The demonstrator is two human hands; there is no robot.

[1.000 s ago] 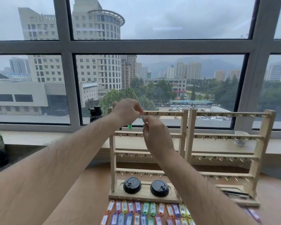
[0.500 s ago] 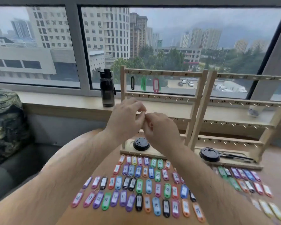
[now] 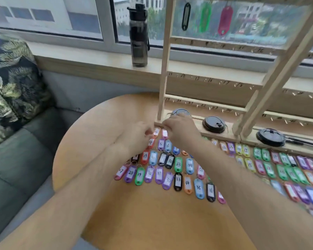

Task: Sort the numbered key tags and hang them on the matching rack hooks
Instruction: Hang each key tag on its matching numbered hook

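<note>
Both hands meet low over the far left of the tag rows, just in front of the rack base. The left hand [image 3: 140,137] has its fingers [image 3: 148,132] bent down onto an orange tag [image 3: 156,132]; the right hand [image 3: 181,131], knuckles up, curls its fingers [image 3: 167,123] down beside a pink tag [image 3: 164,134]. Motion blur hides whether either hand grips anything.

Dozens of tags [image 3: 178,165] lie flat in close rows across the far half of the desk [image 3: 152,222]. They are small rounded plastic ovals in purple, blue, green, orange, red, yellow and black, each with a white paper label bearing a handwritten number and a thin wire ring.

Pale wooden racks [image 3: 163,78] stand along the desk's far edge, their slim rails lined with small metal hooks and inked numbers. Three tags hang on the top rail at the left: black [image 3: 186,16], green [image 3: 205,17] and red [image 3: 225,19].

Round recesses in the rack bases hold glossy black lids [image 3: 214,124], one partly hidden behind the right hand.

The desk is round, smooth, honey-coloured wood. A dark translucent bottle [image 3: 138,35] with a black cap stands on the sill [image 3: 79,56] beyond. Left of the desk are a grey sofa [image 3: 16,159] and a leaf-print cushion [image 3: 11,78].
</note>
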